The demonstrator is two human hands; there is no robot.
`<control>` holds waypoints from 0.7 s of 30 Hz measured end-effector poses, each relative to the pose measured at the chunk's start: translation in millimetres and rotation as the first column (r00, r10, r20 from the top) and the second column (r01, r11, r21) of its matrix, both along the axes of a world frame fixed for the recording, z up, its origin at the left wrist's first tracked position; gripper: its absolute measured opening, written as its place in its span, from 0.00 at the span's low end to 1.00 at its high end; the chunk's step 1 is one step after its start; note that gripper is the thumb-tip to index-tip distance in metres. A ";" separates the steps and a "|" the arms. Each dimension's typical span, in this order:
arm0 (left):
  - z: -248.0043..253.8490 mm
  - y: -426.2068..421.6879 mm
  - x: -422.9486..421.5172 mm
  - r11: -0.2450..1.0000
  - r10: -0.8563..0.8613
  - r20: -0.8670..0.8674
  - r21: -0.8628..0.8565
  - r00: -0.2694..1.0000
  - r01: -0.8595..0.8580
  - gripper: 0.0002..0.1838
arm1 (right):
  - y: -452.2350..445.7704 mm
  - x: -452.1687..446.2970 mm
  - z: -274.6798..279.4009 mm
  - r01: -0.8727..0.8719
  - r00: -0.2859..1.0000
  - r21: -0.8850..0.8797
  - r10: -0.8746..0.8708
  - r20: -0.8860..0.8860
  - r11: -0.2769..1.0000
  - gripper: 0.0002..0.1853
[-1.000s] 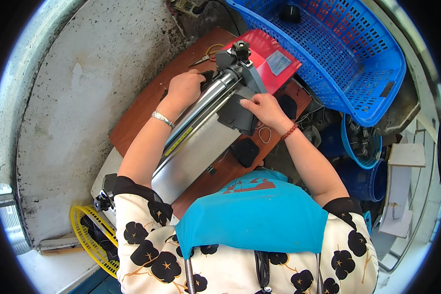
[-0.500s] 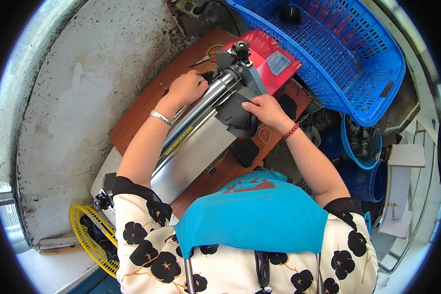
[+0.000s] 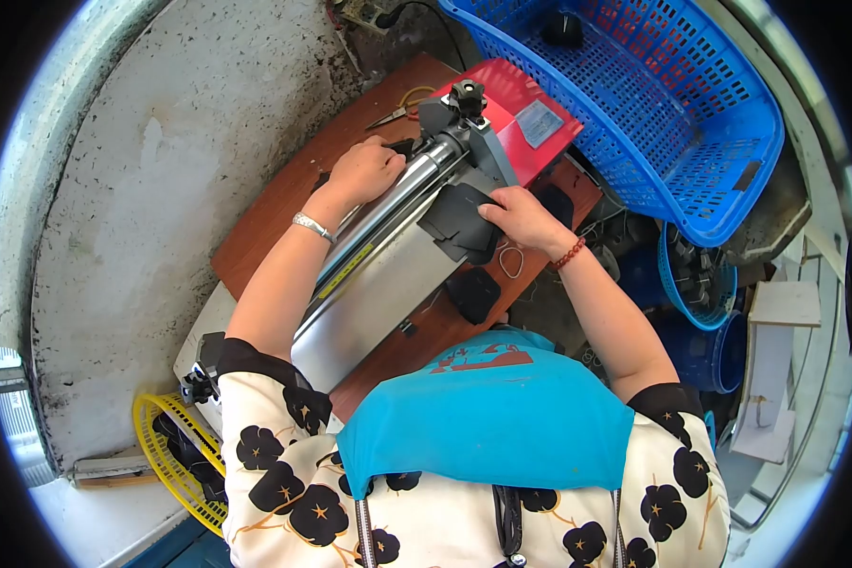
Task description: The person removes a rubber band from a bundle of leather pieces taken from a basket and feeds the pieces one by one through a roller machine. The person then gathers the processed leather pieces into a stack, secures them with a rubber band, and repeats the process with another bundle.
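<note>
A machine with a shiny metal roller point(image 3: 388, 210) and a smooth metal front plate point(image 3: 374, 308) lies slantwise before me. My right hand point(image 3: 528, 218) pinches flat dark pieces point(image 3: 459, 220) at their right edge, thumb on top, over the plate's upper end. The pieces overlap, so their number is unclear. My left hand point(image 3: 367, 172) is on the roller's far side, fingers curled down. Black material point(image 3: 402, 148) shows just beyond its fingertips; what those fingers hold is hidden. Another black piece point(image 3: 473, 293) lies on the wooden tabletop below my right hand.
Beside the machine's red end housing point(image 3: 502, 85) stands a large blue basket point(image 3: 625, 123). Scissors point(image 3: 388, 119) lie at the back of the brown tabletop point(image 3: 265, 227). A smaller blue basket point(image 3: 670, 284) holds dark pieces, as does a yellow basket point(image 3: 147, 431) at lower left.
My right hand has shifted slightly right, away from the roller, with the dark pieces. They look more evenly stacked than before. My left hand has barely moved.
</note>
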State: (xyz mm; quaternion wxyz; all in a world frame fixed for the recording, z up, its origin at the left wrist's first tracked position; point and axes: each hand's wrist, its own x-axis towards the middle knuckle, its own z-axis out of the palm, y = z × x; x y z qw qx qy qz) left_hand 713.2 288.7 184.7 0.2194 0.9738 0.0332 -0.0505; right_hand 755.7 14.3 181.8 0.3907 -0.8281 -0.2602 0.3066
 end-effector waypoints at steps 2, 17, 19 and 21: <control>0.6 -0.4 0.0 1.000 -0.016 0.004 0.020 1.000 0.016 0.21 | -0.7 -2.3 5.3 0.046 0.992 -0.027 -0.049 -0.120 0.999 0.17; 9.5 -19.8 -1.8 0.998 0.022 -0.090 0.065 0.996 -0.016 0.32 | 28.7 -18.9 -7.0 0.385 0.899 0.113 -0.344 -0.271 0.916 0.15; 2.4 -13.1 2.3 0.996 0.071 -0.055 0.061 0.996 -0.068 0.29 | 28.4 -20.2 -6.5 0.321 0.935 0.147 -0.288 -0.205 0.936 0.15; -7.9 -3.6 7.9 0.992 0.118 -0.022 0.050 0.993 -0.117 0.26 | 22.1 -18.4 -9.0 0.302 0.944 0.139 -0.275 -0.184 0.943 0.14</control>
